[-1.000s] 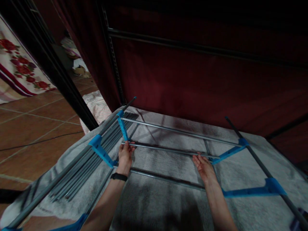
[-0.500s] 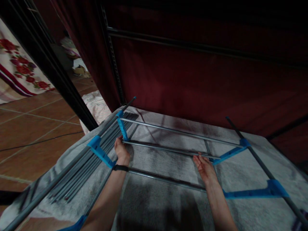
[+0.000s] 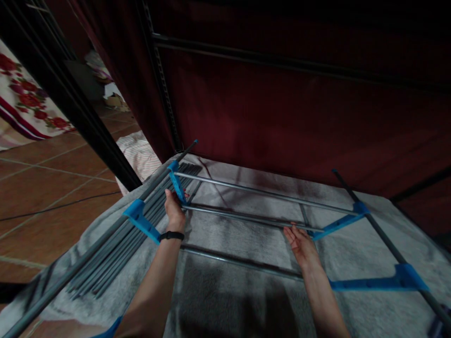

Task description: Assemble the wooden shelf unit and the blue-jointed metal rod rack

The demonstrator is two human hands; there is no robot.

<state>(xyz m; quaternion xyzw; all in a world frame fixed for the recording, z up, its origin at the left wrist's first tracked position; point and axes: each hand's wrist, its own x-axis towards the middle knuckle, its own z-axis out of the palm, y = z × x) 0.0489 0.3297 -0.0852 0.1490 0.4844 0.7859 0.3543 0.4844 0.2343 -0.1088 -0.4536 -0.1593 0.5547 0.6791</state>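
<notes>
My left hand is wrapped round a blue plastic bracket at the left side of a metal-tube rack frame, fingertips showing past its far side. Under the right part of a loose-ended grey metal tube, my right hand has its fingers curled against it, palm up. The tube's left end meets the bracket by my left hand; its right end lies close to another blue bracket. One crossbar runs behind it and a further crossbar in front, partly covered by my right forearm.
A bundle of several loose grey tubes lies on the grey blanket at the left. Dark red cloth hangs behind the frame. A black post slants down at the left, beside the tiled floor.
My left hand has moved slightly up and left, from the tube's end onto the blue bracket. My right hand stays at the tube almost unchanged.
</notes>
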